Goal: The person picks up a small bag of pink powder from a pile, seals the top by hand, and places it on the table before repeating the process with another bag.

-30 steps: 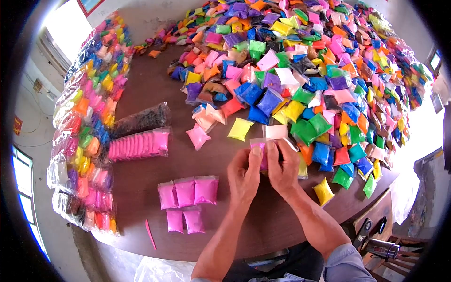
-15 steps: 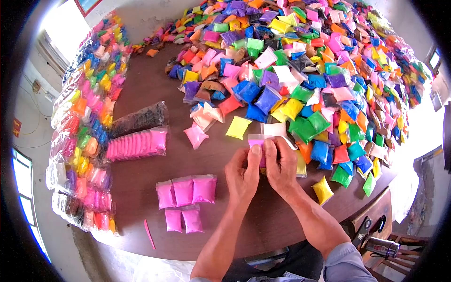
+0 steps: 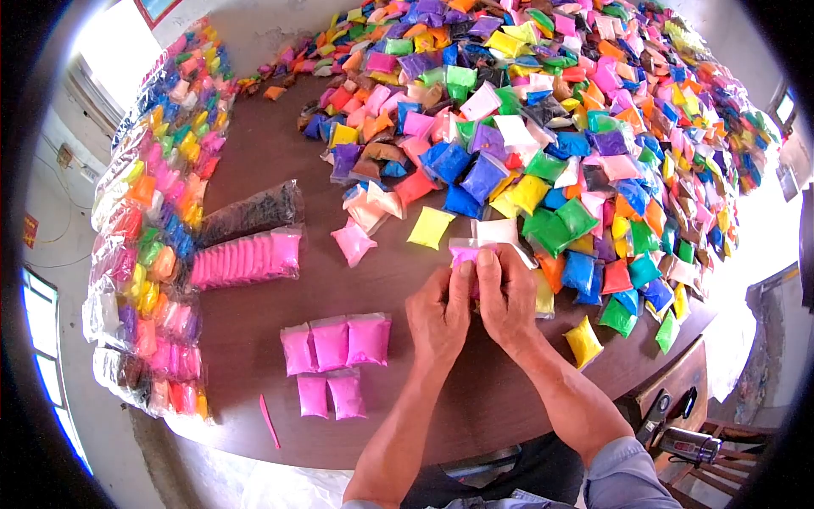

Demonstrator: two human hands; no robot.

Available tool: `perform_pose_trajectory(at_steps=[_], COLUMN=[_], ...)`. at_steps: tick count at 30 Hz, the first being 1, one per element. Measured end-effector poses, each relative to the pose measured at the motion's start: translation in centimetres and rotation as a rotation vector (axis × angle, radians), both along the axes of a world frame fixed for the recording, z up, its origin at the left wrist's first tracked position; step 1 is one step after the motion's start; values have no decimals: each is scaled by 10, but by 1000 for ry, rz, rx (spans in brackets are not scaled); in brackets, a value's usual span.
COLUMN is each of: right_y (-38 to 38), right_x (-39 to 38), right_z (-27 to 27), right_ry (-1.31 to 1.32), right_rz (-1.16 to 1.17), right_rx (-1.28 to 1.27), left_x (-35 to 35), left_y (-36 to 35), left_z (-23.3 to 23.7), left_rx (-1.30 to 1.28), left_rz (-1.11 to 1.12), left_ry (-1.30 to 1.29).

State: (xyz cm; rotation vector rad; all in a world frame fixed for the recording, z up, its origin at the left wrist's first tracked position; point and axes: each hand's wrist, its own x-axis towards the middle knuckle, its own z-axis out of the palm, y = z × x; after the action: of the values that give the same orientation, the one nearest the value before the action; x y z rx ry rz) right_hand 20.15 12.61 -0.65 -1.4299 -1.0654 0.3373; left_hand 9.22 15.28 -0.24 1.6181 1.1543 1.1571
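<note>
Grip: left hand [image 3: 438, 316], right hand [image 3: 510, 297] on one pink packet [image 3: 463, 253]; five laid packets [image 3: 335, 360].

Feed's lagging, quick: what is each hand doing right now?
Left hand: closed, pinching the pink packet.
Right hand: closed on the same pink packet.

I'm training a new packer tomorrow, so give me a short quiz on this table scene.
1. True or false: the left hand and the right hand both hold one pink packet.
2. How many packets lie in the tidy pink group on the table, left of the hands? A three, B five, C eight.
3. Fill the gap: the lone packet just beyond the hands, beside a pale pink packet, is coloured ____.
Key: 1 true; 2 B; 3 yellow.
</note>
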Motion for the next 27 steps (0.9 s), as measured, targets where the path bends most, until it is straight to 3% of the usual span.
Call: perform_pose_trajectory(at_steps=[2,9,15,21,27], right_y=[0,1,2,2,0], right_x=[2,4,1,3,1], right_z=[-3,-4,-7,-5,0], right_ry=[-18,14,14,-47,53], right_rz=[-3,-49,-24,-82,-72], right_rx=[6,20,-4,10,46], left_x=[0,4,-1,2,4], left_y=[1,-2,1,-1,-3], left_z=[2,-4,-6,-4,1], left_rx=[-112,-92,39,-162,-41], left_rz=[-35,-96,-23,-110,-57], left_ry=[-30,-127,37,-106,-75])
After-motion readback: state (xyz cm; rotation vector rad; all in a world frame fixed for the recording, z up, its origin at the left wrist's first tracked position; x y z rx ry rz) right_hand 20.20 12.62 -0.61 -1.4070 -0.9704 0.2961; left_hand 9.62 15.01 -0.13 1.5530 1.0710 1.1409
